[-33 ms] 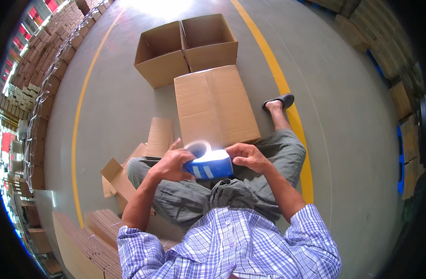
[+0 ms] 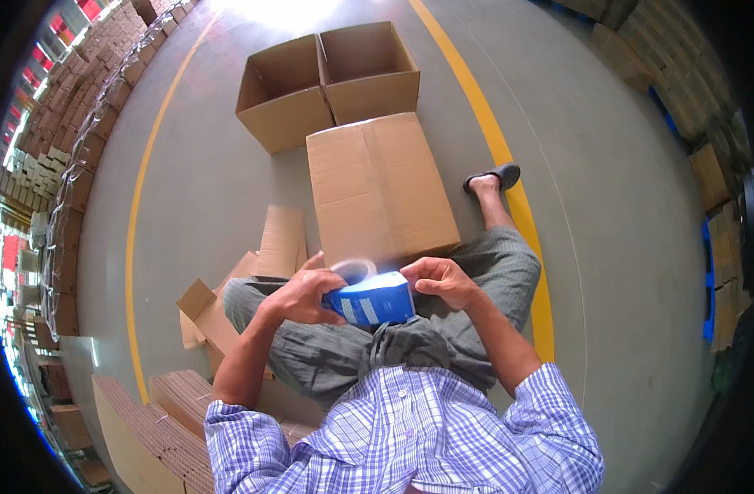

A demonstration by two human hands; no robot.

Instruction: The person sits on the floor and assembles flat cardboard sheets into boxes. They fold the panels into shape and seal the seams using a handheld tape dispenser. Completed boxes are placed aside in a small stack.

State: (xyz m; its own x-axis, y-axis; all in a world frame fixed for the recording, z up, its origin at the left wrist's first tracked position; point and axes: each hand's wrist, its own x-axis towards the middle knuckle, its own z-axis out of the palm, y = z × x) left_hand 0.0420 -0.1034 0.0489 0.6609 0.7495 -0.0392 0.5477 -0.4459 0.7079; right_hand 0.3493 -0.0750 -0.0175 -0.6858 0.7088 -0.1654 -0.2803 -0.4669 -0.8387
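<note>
head view: blue item [image 2: 373, 306] over the lap of the grey trousers [image 2: 311, 350], near the closed carton [image 2: 381, 193], its long axis running roughly left to right across the body. the left hand [image 2: 304, 295] has its fingers clamped on the left end, beside a pale ring [image 2: 372, 267]; the right hand [image 2: 447, 280] lies at the upper right corner, fingers curled, pinch or contact indeterminable

A bright blue tape dispenser [image 2: 377, 306] is marked with pale patches, a white shirt [image 2: 410, 440] is patterned in blue-violet checks, and dark grey is seen on the trousers [image 2: 307, 354], black on the shoe [image 2: 502, 175]. Brown is shared by the cartons [image 2: 385, 185]; the grey floor [image 2: 640, 288] is striped in yellow.
</note>
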